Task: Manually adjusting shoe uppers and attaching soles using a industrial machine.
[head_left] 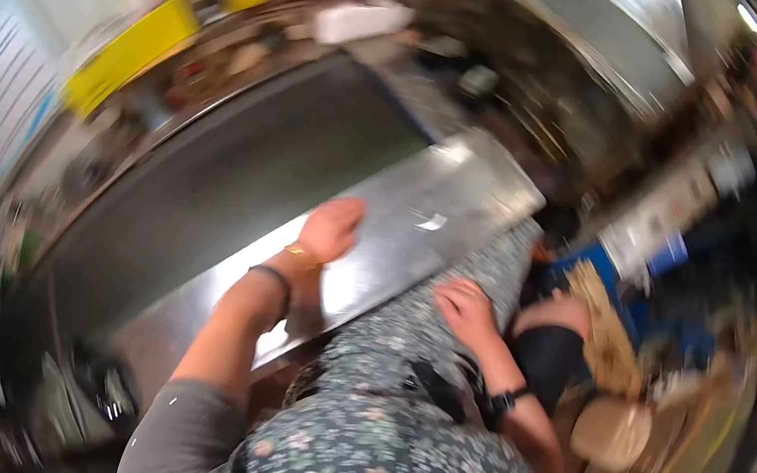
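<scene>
A shiny bare metal worktop (pixel 384 263) runs slantwise in front of me, with a dark flat panel (pixel 265 131) along its far side. My left hand (pixel 332 228), with bands at the wrist, is over the metal surface; whether it touches is unclear. Motion smears its fingers, so I cannot tell if they hold anything. Farther right on the metal shows a small bright patch (pixel 432 221), perhaps a scrap or a reflection. Beside the worktop's near edge, my right hand (pixel 467 311) is over my flowered apron (pixel 350 455), fingers loosely stretched, holding nothing visible.
A shelf behind the worktop bears a yellow bin (pixel 132 56) and a white box (pixel 362 23). To the right are a brown stool (pixel 611 432), blue items (pixel 600 271) and another person's dark-clad leg or arm (pixel 551 358). Much of the surroundings is blurred.
</scene>
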Demonstrator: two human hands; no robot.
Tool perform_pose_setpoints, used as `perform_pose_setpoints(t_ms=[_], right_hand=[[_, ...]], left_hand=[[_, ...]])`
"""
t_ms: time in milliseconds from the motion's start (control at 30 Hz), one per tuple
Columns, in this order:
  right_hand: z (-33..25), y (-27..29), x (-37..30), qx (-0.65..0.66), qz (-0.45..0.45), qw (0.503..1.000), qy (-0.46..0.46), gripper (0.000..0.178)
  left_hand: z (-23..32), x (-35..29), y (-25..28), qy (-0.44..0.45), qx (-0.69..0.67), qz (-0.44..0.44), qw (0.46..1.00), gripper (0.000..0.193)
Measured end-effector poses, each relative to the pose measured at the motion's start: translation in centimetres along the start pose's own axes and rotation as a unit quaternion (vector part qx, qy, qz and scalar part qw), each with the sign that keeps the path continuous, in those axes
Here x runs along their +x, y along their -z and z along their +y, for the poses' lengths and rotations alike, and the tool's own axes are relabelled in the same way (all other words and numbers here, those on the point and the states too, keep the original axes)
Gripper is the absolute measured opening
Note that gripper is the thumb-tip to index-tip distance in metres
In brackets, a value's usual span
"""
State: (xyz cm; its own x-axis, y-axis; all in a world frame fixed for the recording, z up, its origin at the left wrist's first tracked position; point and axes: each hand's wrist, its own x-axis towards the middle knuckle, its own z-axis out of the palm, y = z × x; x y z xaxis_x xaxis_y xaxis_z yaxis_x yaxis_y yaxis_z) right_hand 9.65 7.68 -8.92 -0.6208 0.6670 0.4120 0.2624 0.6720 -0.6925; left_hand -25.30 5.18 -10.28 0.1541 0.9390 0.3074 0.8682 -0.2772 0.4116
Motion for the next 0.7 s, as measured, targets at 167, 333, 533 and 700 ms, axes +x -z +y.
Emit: perform_pose_setpoints(t_ms=[167, 333, 533, 700], right_hand=[[-0.4, 0.6, -0.8, 0.065, 0.001, 0.998, -0.024, 0.015], [-0.1, 0.6, -0.6, 0.101, 0.026, 0.995, 0.009, 0.016], [0.7, 0.5, -1.1, 0.112, 0.036, 0.993, 0.029, 0.016], [1.3, 0.5, -1.2, 0.141, 0.033, 0.989, 0.003, 0.017]], left_hand=[[1.1, 0.4, 0.8, -0.061, 0.056, 0.032, 0.996, 0.035], [1.4, 0.4, 1.0, -0.055, 0.105, 0.008, 0.993, 0.036], [1.5, 0.3, 0.9, -0.05, 0.116, -0.006, 0.992, 0.038], [1.4, 0.3, 1.1, -0.043, 0.123, -0.009, 0.991, 0.039]])
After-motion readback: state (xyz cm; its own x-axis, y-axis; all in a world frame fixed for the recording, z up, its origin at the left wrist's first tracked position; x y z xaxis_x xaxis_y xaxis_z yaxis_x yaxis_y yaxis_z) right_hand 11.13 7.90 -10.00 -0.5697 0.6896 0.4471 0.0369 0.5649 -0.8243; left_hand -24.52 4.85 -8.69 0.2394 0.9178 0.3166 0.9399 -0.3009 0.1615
